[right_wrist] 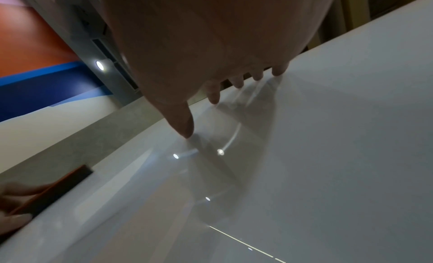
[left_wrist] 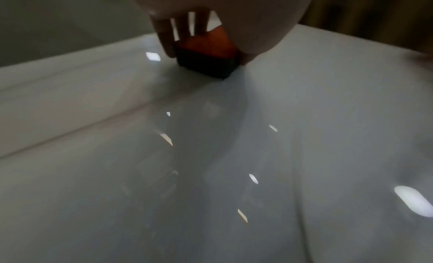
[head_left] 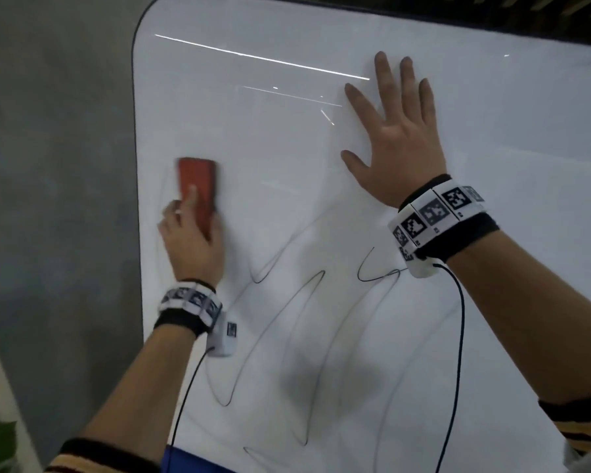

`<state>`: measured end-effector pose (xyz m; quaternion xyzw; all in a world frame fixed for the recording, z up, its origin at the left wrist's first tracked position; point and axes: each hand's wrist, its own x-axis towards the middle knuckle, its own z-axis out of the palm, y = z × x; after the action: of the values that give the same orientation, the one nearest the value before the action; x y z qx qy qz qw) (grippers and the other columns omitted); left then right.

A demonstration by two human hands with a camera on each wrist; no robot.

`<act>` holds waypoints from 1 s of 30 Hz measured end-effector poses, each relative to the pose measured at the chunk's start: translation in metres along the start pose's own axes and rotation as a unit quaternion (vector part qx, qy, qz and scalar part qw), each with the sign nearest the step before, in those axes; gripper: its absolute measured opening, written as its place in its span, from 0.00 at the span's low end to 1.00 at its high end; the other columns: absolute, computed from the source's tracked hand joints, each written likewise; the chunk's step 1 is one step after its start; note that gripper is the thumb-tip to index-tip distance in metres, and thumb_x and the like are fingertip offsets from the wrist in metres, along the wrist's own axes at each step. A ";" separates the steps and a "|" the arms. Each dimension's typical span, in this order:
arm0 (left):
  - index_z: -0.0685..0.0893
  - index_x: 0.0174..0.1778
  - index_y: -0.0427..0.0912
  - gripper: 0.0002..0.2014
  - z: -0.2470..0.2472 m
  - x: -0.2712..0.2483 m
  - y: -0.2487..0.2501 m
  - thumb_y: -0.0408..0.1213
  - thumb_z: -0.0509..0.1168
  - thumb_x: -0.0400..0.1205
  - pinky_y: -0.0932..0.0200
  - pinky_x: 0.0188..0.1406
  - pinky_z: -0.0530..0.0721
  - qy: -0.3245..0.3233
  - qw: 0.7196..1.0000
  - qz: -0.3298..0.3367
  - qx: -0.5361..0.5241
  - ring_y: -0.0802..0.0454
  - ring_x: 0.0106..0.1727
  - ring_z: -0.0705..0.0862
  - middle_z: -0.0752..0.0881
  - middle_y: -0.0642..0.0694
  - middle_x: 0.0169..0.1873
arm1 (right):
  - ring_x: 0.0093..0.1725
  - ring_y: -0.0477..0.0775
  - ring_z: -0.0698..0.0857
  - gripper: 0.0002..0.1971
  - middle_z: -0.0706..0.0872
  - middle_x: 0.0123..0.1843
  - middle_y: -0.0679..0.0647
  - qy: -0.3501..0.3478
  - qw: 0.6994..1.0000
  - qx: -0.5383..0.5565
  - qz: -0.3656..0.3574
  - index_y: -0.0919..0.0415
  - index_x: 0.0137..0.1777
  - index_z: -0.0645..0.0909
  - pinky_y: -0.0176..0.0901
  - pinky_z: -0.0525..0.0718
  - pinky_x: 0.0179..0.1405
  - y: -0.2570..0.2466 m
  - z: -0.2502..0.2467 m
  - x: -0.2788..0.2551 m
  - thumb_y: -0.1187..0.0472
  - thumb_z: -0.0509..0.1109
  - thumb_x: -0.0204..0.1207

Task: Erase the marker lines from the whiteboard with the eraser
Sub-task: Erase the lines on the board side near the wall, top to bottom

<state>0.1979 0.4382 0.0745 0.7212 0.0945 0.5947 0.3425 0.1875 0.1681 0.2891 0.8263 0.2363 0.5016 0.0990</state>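
Head view puts the left hand (head_left: 191, 244) at about nine o'clock on the whiteboard (head_left: 321, 186), fingers curled round the red eraser (head_left: 197, 191), index finger laid along its back and pressing it to the surface just inside the board's left edge. Left wrist view confirms the grip: fingers (left_wrist: 168, 42) on one side, thumb on the other, the eraser's dark felt face (left_wrist: 207, 67) flat against the board. The right hand (head_left: 394, 131) lies at about one o'clock, fingers spread and straight, holding nothing, palm braced on the board; right wrist view shows its fingertips (right_wrist: 214, 97) and thumb touching the surface.

Both forearms reach up from the bottom of the picture, wrists banded with marker cuffs and trailing thin cables.

Outward from the hands, the upper half of the board carries no ink, only light reflections. The marker lines (head_left: 287, 319) loop in tall zigzags from the centre down toward six o'clock, with a short curl near the right wrist. A faint stroke seems to run beside the eraser, though blur makes that uncertain. By my reading most of the erasing is left: the looping lines below stand untouched.
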 end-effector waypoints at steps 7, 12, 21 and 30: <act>0.67 0.85 0.43 0.29 0.004 -0.031 0.020 0.44 0.64 0.88 0.38 0.72 0.73 -0.004 0.993 -0.114 -0.010 0.32 0.68 0.73 0.73 0.31 0.72 | 0.89 0.74 0.44 0.40 0.44 0.91 0.65 0.007 0.999 -0.012 0.035 0.54 0.89 0.54 0.73 0.46 0.87 -0.015 0.005 -0.002 0.42 0.63 0.82; 0.72 0.81 0.45 0.27 0.005 -0.037 0.008 0.42 0.69 0.86 0.41 0.69 0.76 -0.040 0.995 0.093 0.018 0.31 0.67 0.76 0.76 0.29 0.70 | 0.89 0.73 0.45 0.40 0.44 0.91 0.65 0.007 0.999 -0.019 0.043 0.53 0.90 0.51 0.72 0.47 0.87 -0.023 0.010 -0.006 0.39 0.60 0.83; 0.67 0.85 0.37 0.32 0.001 -0.042 -0.022 0.46 0.61 0.85 0.39 0.72 0.68 0.014 0.977 -0.215 0.009 0.27 0.69 0.74 0.75 0.26 0.70 | 0.89 0.74 0.47 0.37 0.48 0.91 0.65 0.015 1.000 -0.013 0.009 0.51 0.89 0.57 0.70 0.47 0.88 -0.012 0.016 -0.019 0.40 0.59 0.82; 0.79 0.77 0.44 0.25 0.013 -0.054 0.046 0.42 0.72 0.84 0.42 0.67 0.77 -0.045 0.995 0.093 -0.004 0.34 0.64 0.77 0.78 0.32 0.67 | 0.89 0.72 0.47 0.37 0.48 0.91 0.63 0.018 1.000 0.007 0.022 0.50 0.89 0.58 0.69 0.47 0.88 -0.017 0.016 -0.019 0.40 0.60 0.82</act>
<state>0.1824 0.3692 0.0587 0.7519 0.0094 0.5909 0.2923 0.1894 0.1752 0.2599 0.8225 0.2231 0.5173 0.0781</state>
